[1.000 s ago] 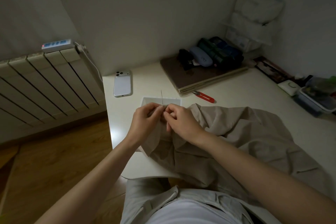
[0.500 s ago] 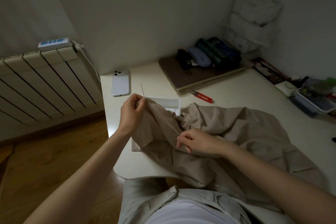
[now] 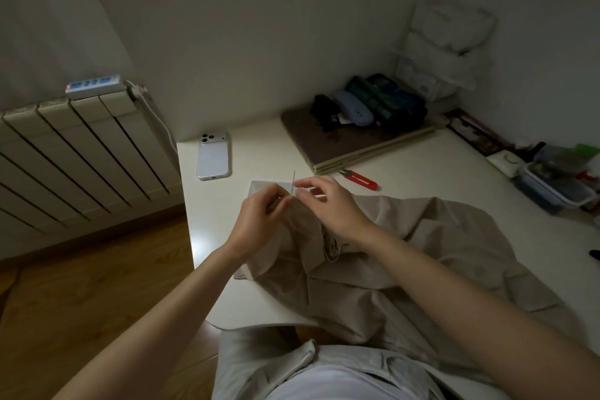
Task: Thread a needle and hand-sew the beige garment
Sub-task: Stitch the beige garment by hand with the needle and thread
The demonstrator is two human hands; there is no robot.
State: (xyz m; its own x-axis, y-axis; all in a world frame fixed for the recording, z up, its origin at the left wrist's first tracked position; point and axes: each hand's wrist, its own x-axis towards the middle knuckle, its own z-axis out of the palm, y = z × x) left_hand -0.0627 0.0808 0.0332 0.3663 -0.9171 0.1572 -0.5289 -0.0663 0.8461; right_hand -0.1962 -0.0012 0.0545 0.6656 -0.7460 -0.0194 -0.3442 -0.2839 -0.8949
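Needle point(image 3: 293, 181): upright between both hands' fingertips.
Beige garment point(image 3: 422, 250): heaped on the desk point(image 3: 207, 221), under both hands.
Left hand point(image 3: 259, 219): fingers curled, pinching the garment's edge.
Right hand point(image 3: 331, 208): thumb and forefinger at the needle; grip unclear.
Red snips point(image 3: 358, 179): just beyond the right hand.

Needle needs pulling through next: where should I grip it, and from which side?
Probably pinch the bare upper shaft of the needle from the right: it stands upright out of the beige garment, and the left hand pinches the cloth at its left.
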